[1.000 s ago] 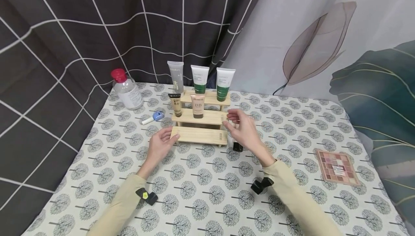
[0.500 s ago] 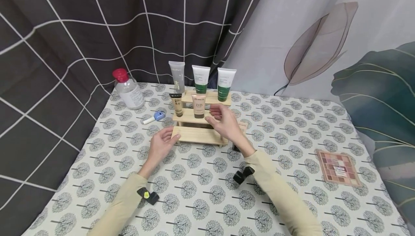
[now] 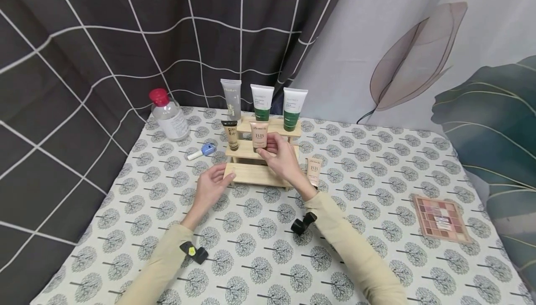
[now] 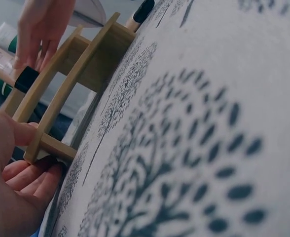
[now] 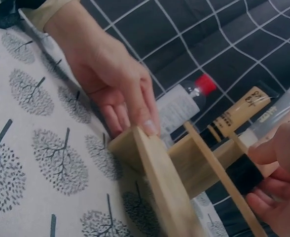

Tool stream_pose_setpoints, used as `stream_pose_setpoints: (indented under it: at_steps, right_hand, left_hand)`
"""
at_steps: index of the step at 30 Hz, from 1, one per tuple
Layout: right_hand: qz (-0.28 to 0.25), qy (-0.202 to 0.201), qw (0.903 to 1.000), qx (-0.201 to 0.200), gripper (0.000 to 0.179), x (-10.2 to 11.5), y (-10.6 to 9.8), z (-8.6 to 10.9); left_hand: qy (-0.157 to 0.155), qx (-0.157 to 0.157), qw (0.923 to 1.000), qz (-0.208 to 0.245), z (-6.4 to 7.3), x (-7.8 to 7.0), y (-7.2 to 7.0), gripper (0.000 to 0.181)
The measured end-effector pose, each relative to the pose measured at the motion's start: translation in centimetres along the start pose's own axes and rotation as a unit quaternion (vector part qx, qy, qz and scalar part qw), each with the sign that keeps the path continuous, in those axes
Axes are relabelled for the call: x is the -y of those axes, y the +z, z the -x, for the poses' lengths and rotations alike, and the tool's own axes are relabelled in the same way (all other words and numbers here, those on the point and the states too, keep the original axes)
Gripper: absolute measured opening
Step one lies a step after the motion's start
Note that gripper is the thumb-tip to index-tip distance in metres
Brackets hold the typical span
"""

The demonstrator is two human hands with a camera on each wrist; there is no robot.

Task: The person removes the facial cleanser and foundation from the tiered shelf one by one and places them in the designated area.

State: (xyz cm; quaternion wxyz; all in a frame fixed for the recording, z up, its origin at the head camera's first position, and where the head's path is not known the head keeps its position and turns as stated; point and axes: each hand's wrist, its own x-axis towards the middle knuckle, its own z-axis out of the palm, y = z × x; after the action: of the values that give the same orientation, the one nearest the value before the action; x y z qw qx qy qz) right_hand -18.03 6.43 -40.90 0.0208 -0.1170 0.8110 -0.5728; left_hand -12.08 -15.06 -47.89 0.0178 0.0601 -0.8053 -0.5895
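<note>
A three-step wooden display stand (image 3: 251,174) sits on the tablecloth. My left hand (image 3: 211,187) grips the left end of its lowest step, thumb on top and fingers underneath, as the left wrist view shows. On the middle step stands a pinkish BB cream tube (image 3: 258,132), its black cap (image 5: 244,174) down. My right hand (image 3: 285,159) pinches this tube low, by the cap, thumb in front. Left of it stands a small gold tube (image 3: 231,135). Another BB cream tube (image 3: 314,170) is right of the stand, partly hidden by my right wrist.
The top step bears a grey tube (image 3: 232,98) and two white-and-green tubes, one at the right end (image 3: 294,105). Left of the stand are a red-capped bottle (image 3: 170,119) and a blue nail polish bottle (image 3: 207,149). An eyeshadow palette (image 3: 441,220) lies far right.
My right hand has moved left from the stand's right end to the BB cream tube and now pinches it. My left hand keeps its grip on the lowest step.
</note>
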Motion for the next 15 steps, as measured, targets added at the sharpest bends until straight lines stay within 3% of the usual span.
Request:
stream_pose_setpoints:
  at_steps: [6,15]
  right_hand:
    - [0.011,-0.025,0.9995,-0.019,0.033,-0.43,0.40,0.00]
    - [0.006,-0.039,0.9983,-0.043,0.030,-0.58,0.21,0.27]
  left_hand:
    - [-0.004,0.001,1.0000,0.000,0.09,-0.09,0.01,0.047]
    - [-0.002,-0.005,1.0000,0.005,0.07,0.01,0.13,0.046]
